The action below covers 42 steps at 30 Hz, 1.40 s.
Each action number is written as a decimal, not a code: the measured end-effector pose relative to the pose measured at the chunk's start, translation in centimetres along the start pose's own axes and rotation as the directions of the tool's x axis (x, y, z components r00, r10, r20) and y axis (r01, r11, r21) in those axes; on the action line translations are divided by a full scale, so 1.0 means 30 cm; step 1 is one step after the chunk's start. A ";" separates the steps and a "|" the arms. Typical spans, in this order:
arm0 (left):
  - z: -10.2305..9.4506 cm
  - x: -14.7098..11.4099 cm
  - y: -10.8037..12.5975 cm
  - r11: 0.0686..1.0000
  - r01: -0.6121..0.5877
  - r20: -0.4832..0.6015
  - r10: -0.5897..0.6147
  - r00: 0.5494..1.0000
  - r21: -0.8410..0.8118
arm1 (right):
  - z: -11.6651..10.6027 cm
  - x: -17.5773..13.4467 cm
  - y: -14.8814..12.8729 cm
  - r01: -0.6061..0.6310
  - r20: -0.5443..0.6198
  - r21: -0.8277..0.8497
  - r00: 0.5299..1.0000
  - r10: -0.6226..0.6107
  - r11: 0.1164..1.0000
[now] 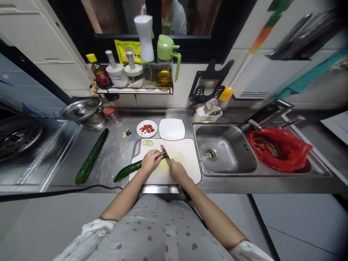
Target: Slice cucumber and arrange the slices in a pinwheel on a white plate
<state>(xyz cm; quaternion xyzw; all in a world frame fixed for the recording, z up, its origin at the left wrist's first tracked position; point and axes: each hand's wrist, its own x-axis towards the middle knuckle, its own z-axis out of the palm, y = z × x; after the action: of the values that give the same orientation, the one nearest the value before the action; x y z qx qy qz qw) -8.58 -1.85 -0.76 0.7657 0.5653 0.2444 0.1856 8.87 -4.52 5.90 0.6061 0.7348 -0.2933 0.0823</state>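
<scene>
My left hand [151,161] is closed over a dark green cucumber [128,171], pressing it against a white cutting board [190,159]. The cucumber lies slantwise, its far end sticking out past the board's left edge. In my right hand [178,172] is a knife [166,155], its blade resting at the cucumber's right end, close to my left fingertips. The handle is mostly covered by my fingers. A few thin cucumber slices [148,143] overlap near the board's upper left corner.
Another whole cucumber [92,156] lies on the left. Behind the board stand a plate of chopped red pieces [146,129] and a white square plate [172,129]. To the right are a sink [228,152] and a red plastic bag [280,148]. A lidded pot [81,114] stands back left.
</scene>
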 end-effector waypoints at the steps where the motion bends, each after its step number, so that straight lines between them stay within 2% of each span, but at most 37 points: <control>1: 0.000 0.000 0.000 1.000 -0.002 -0.001 0.002 1.000 0.001 | -0.003 0.005 -0.004 0.000 0.002 -0.002 1.000 0.000 1.000; 7: -0.004 0.000 0.003 1.000 -0.009 -0.013 0.009 1.000 0.009 | -0.005 0.018 -0.019 -0.003 -0.006 -0.024 1.000 0.003 1.000; 16: -0.004 0.001 0.003 1.000 -0.007 -0.016 0.007 1.000 0.011 | 0.010 -0.016 0.010 -0.017 0.039 -0.035 0.999 0.018 0.999; 28: -0.005 0.003 0.003 1.000 -0.015 -0.010 0.015 1.000 0.008 | -0.024 0.063 -0.046 -0.020 0.032 -0.011 0.999 0.020 1.000; 37: -0.002 0.001 0.000 1.000 -0.012 -0.010 0.012 1.000 0.009 | 0.008 0.009 -0.020 -0.028 0.030 -0.055 0.999 0.029 0.998; 42: -0.001 0.002 -0.003 1.000 -0.011 -0.009 0.011 1.000 0.005 | 0.001 0.031 -0.035 -0.043 0.031 -0.036 0.999 0.045 0.998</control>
<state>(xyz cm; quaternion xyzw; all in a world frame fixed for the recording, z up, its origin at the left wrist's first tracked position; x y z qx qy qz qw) -8.66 -1.76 -0.77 0.7683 0.5623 0.2473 0.1799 7.64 -3.87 5.78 0.6157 0.7249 -0.2880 0.1114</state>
